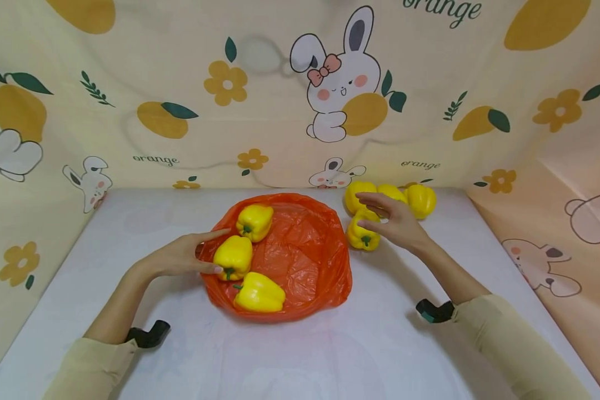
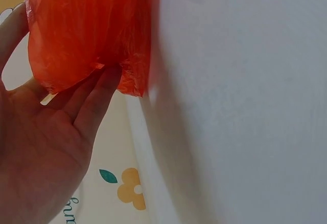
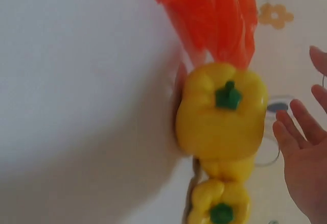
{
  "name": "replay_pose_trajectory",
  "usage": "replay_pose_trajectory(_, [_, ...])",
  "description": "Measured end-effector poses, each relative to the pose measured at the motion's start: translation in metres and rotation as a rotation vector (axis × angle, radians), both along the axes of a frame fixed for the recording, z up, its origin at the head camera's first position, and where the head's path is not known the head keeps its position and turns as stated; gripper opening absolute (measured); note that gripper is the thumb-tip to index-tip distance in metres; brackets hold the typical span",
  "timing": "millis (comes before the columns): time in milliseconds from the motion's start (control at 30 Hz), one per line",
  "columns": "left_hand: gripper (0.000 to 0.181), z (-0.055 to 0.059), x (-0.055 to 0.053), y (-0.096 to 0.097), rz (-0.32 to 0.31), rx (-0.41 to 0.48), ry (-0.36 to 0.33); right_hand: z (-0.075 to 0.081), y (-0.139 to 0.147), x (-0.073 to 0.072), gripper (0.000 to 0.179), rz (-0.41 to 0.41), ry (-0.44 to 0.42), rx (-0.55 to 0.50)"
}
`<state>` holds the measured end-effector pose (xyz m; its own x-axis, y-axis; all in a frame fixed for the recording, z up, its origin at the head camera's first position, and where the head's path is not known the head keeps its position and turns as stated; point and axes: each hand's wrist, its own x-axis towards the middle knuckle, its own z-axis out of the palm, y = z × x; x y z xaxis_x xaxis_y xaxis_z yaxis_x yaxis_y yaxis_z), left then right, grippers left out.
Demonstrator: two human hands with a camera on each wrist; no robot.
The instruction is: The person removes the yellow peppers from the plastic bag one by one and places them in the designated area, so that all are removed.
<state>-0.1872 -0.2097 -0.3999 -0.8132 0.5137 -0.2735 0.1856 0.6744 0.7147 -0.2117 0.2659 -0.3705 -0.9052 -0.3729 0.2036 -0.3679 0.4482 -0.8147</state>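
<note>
A red plastic bag (image 1: 300,244), its mouth spread wide, stands mid-table with three yellow bell peppers inside: one toward the back (image 1: 255,221), one at the left (image 1: 234,256) and one in front (image 1: 260,293). My left hand (image 1: 180,255) holds the bag's left rim. Its thumb lies over the rim by the left pepper, and other fingers (image 2: 99,99) press the outside of the bag. Above a yellow bell pepper (image 1: 364,236) right of the bag hovers my right hand (image 1: 395,219), fingers spread and apart from it in the right wrist view.
Behind that pepper several more yellow bell peppers (image 1: 421,201) stand in a row against the back cloth (image 1: 280,128). White table covering (image 1: 290,361) runs under everything. Printed cloth also rises at both sides. A dark wrist-worn device (image 1: 150,335) is on each arm.
</note>
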Motion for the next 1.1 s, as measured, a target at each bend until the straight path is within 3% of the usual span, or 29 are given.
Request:
replay_pose_trajectory(233, [0.087,-0.002,0.001,0.000,-0.006,0.011,0.004,-0.009,-0.023,-0.007,0.058,0.035,0.001,-0.010])
replay_pose_trajectory(567, [0.088,-0.002,0.000,0.001,-0.008,-0.007,0.006,-0.016,-0.061,-0.004,0.051,0.050,0.123,-0.007])
replay_pose_trajectory(800, [0.088,0.004,-0.001,0.002,-0.006,-0.028,0.018,-0.015,-0.087,-0.007,0.049,0.087,0.067,0.082])
replay_pose_trajectory(1100, [0.088,0.006,0.001,0.001,0.014,-0.021,0.013,-0.018,-0.119,-0.014,0.054,0.074,0.021,0.141])
